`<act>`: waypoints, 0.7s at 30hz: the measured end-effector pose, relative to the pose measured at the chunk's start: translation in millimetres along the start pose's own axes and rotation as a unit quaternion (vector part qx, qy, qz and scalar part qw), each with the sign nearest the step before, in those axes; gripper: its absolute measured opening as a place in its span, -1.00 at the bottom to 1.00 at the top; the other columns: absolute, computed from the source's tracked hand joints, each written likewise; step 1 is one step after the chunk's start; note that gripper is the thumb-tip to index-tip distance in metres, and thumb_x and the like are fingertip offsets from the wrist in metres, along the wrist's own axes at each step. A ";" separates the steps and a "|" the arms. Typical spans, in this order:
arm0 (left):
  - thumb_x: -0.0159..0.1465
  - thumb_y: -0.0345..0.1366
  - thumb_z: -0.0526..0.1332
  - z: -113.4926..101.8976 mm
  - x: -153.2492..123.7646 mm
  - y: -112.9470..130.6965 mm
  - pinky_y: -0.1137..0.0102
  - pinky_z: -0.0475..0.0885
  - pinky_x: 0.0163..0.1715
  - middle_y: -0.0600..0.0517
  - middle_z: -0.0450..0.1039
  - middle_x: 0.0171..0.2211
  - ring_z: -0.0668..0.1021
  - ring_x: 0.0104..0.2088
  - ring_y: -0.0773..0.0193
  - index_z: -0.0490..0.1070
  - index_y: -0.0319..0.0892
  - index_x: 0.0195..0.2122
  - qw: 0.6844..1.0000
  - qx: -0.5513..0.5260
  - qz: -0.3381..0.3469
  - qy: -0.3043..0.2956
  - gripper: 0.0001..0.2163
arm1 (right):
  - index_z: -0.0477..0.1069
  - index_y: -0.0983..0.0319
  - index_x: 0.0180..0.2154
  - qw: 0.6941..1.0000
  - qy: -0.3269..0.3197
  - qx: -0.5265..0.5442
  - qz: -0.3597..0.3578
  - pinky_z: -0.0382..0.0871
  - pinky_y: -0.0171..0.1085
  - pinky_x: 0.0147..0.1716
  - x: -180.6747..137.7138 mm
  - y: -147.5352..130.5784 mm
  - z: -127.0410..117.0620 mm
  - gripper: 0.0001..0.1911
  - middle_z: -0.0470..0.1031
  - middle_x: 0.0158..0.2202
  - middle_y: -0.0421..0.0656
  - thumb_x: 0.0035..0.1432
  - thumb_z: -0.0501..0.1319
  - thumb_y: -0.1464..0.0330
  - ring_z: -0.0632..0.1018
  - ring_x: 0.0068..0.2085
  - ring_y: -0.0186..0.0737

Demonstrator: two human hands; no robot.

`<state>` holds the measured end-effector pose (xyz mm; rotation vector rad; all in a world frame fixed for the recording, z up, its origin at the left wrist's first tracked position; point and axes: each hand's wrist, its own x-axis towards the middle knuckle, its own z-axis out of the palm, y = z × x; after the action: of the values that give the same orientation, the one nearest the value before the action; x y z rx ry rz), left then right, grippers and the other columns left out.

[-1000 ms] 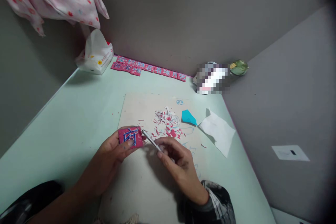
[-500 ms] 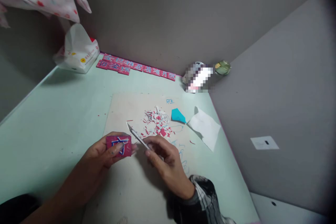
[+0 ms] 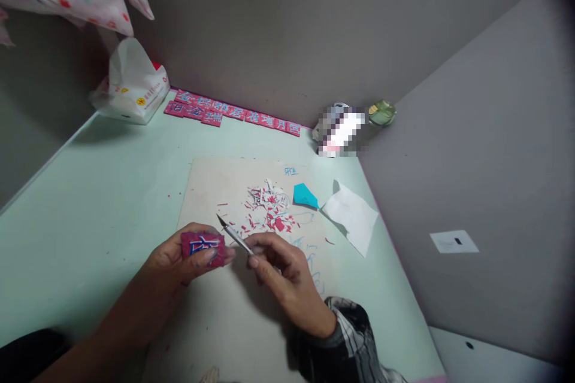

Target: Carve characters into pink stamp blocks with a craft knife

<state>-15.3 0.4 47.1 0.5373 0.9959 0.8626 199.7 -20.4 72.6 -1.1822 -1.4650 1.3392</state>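
My left hand [image 3: 179, 260] is closed around a small dark-red square tile [image 3: 216, 258] with a blue and white carved character on its face. The thumb presses on the tile's front, covering part of the character. In my right hand [image 3: 281, 269] is a slim silver craft knife [image 3: 239, 239], pinched between thumb and fingers. Its blade points up and left, just above the tile's right corner and apart from it. Red and white shavings [image 3: 272, 209] lie scattered on the beige board [image 3: 211, 182] beyond the hands.
A blue paper piece [image 3: 305, 196] and a white sheet [image 3: 353, 215] lie right of the shavings. Along the wall run rows of red character tiles [image 3: 236, 112]. A tissue pack [image 3: 135, 90] sits back left; a green packet [image 3: 381, 112] and a blurred object stand back right.
The thumb has shifted lower on the tile and the tile has tipped slightly, showing its character differently. The knife has turned a little, its blade now looking darker.
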 end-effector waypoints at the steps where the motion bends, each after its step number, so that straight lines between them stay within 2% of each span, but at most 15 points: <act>1: 0.03 -0.05 0.59 1.5 -0.2 1.3 0.52 0.59 -0.14 0.08 0.68 -0.35 0.69 -0.28 0.29 0.56 -0.05 -0.22 1.000 -0.006 0.000 -0.006 -0.62 | 0.51 0.20 -0.05 1.000 -0.008 0.004 0.001 0.31 -0.32 -0.44 -0.1 0.4 0.6 -0.85 0.43 -0.39 -0.27 0.36 0.26 0.37 0.39 -0.42 -0.36; 3: 0.07 -0.03 0.57 4.1 -0.7 3.3 0.47 0.62 -0.15 0.05 0.69 -0.32 0.69 -0.28 0.26 0.56 -0.05 -0.20 1.000 -0.004 0.002 -0.019 -0.63 | 0.48 0.19 -0.05 1.000 -0.021 0.006 0.001 0.34 -0.31 -0.41 -0.1 0.9 1.3 -0.87 0.42 -0.40 -0.28 0.38 0.23 0.38 0.42 -0.41 -0.35; 6: 0.13 0.03 0.51 6.1 -2.1 4.4 0.43 0.65 -0.31 0.01 0.70 -0.29 0.69 -0.31 0.21 0.55 -0.05 -0.16 0.999 0.035 0.009 -0.026 -0.63 | 0.46 0.17 -0.02 1.000 -0.024 0.000 0.000 0.38 -0.29 -0.37 0.0 0.9 0.9 -0.86 0.45 -0.37 -0.26 0.41 0.20 0.38 0.46 -0.39 -0.34; 9: 0.13 0.07 0.50 6.1 -4.1 4.5 0.48 0.60 -0.45 0.03 0.69 -0.36 0.65 -0.43 0.26 0.55 -0.04 -0.15 0.997 0.064 0.016 -0.037 -0.61 | 0.45 0.14 0.10 1.000 -0.010 -0.027 -0.004 0.39 -0.28 -0.37 0.1 0.3 -1.0 -0.74 0.49 -0.29 -0.22 0.40 0.21 0.36 0.46 -0.38 -0.33; 11: 0.14 0.06 0.49 6.0 -4.7 4.4 0.49 0.59 -0.44 0.04 0.68 -0.39 0.62 -0.47 0.31 0.55 -0.05 -0.17 0.997 0.069 0.019 -0.040 -0.63 | 0.47 0.12 0.14 0.999 -0.002 -0.046 -0.010 0.39 -0.28 -0.38 0.2 -0.4 -2.7 -0.70 0.51 -0.28 -0.21 0.41 0.22 0.33 0.45 -0.38 -0.32; 15: 0.07 0.05 0.54 6.2 -2.7 3.4 0.44 0.63 -0.34 0.01 0.71 -0.34 0.71 -0.28 0.16 0.55 -0.07 -0.20 0.998 0.064 0.009 -0.008 -0.60 | 0.55 0.11 0.07 0.998 0.011 -0.062 -0.028 0.43 -0.25 -0.33 0.5 -2.1 -5.7 -0.75 0.57 -0.29 -0.20 0.44 0.21 0.31 0.50 -0.36 -0.30; 17: 0.05 0.04 0.55 6.2 -1.1 2.6 0.40 0.65 -0.30 0.00 0.71 -0.31 0.73 -0.23 0.11 0.55 -0.07 -0.20 0.998 0.058 0.003 0.005 -0.58 | 0.57 0.11 0.06 0.994 0.016 -0.091 -0.052 0.45 -0.23 -0.28 0.6 -2.9 -6.9 -0.76 0.61 -0.25 -0.18 0.44 0.21 0.34 0.53 -0.31 -0.28; 21: 0.07 0.02 0.55 6.1 0.6 1.7 0.40 0.65 -0.27 0.01 0.71 -0.30 0.73 -0.19 0.12 0.56 -0.07 -0.19 0.999 0.039 0.011 -0.003 -0.60 | 0.57 0.11 0.06 0.978 0.024 -0.170 -0.115 0.45 -0.23 -0.28 0.4 -3.6 -8.6 -0.74 0.62 -0.23 -0.16 0.43 0.20 0.41 0.54 -0.27 -0.25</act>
<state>-10.4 1.8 50.9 0.6186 1.0225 0.8434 207.5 -18.0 77.2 -1.2015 -1.7825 0.9215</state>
